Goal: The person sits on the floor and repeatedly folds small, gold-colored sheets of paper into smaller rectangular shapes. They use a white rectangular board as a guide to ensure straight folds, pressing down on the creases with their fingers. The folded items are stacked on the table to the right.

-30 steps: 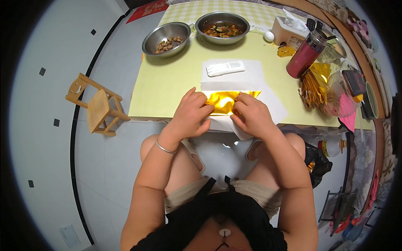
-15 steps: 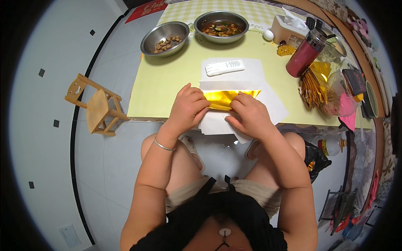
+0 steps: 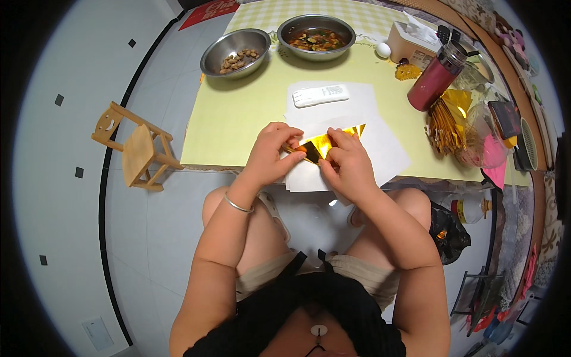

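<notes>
Yellow-green worktop (image 3: 238,119) over grey tiled floor (image 3: 65,196); wooden stool (image 3: 135,147) left of it. Left hand (image 3: 270,156) and right hand (image 3: 345,163), each grip pinched closed on gold foil sheet (image 3: 321,143) above white papers (image 3: 380,149).

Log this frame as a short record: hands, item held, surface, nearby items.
left hand: pinching the gold foil sheet's left end
right hand: pinching its right part
item held: gold foil sheet, partly folded
surface: yellow table, white paper under the hands
nearby: white remote, two steel bowls, red bottle, wooden stool on the floor
</notes>
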`<control>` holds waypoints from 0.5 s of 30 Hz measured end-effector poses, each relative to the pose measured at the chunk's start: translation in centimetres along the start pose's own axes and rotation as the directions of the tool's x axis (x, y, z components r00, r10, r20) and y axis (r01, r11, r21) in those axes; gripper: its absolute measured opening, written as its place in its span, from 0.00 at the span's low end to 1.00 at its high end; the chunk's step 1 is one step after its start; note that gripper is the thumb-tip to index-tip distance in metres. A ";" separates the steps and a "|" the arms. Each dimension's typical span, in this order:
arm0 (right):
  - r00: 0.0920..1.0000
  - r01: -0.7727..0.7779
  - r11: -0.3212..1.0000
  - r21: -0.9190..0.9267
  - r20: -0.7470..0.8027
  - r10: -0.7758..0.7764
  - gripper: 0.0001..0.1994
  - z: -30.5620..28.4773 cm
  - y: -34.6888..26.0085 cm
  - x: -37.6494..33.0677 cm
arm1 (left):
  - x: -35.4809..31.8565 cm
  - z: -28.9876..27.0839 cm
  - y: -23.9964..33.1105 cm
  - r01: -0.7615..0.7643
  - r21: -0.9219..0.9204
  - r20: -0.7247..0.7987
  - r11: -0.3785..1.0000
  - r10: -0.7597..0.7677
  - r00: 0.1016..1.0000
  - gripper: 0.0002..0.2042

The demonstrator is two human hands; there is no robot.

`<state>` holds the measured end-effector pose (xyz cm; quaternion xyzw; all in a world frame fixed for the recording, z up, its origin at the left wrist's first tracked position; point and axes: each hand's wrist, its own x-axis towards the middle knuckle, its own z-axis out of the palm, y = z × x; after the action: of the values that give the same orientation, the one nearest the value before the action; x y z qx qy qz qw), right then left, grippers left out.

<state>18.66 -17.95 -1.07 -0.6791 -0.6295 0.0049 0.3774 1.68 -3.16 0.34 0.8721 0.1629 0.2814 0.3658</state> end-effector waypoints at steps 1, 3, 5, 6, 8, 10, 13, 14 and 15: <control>1.000 -0.007 1.000 0.001 0.002 0.007 0.09 0.0 0.0 0.0 | -0.1 0.0 -0.2 0.033 -0.020 -0.026 0.999 -0.034 0.999 0.17; 1.000 -0.023 1.000 0.003 0.007 0.022 0.08 0.0 -0.1 0.0 | 0.0 0.5 -0.5 0.034 0.037 -0.099 0.999 -0.030 0.995 0.18; 1.000 -0.027 0.999 -0.023 0.007 0.027 0.08 0.0 -0.3 0.0 | 0.2 0.9 -0.7 0.065 0.075 -0.125 0.995 -0.055 0.991 0.18; 1.000 -0.027 0.999 -0.037 0.009 0.027 0.08 0.0 -0.4 0.0 | 0.3 1.2 -0.9 0.056 0.106 -0.136 0.993 -0.041 0.990 0.18; 1.000 -0.023 0.999 -0.042 0.012 0.023 0.09 0.0 -0.4 0.0 | 0.3 1.5 -1.1 0.039 0.168 -0.157 0.985 -0.012 0.987 0.19; 1.000 -0.026 0.998 -0.051 0.016 0.027 0.10 -0.1 -0.4 0.1 | 0.4 1.7 -1.1 0.048 0.181 -0.152 0.982 -0.021 0.988 0.19; 1.000 -0.017 0.997 -0.078 0.023 0.019 0.16 -0.1 -0.4 0.1 | 0.4 1.8 -1.0 0.057 0.189 -0.155 0.980 -0.028 0.988 0.19; 1.000 -0.001 0.996 -0.093 0.020 0.003 0.18 0.0 -0.4 0.0 | 0.4 1.9 -0.9 0.059 0.189 -0.158 0.980 -0.029 0.987 0.18; 1.000 0.015 0.994 -0.108 0.020 -0.013 0.20 0.1 -0.3 0.0 | 0.4 1.9 -0.9 0.059 0.203 -0.156 0.977 -0.027 0.987 0.18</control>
<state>18.34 -17.92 -0.99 -0.6939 -0.6373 -0.0255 0.3341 3.09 -3.41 -1.26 0.8776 0.2375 0.3207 0.2656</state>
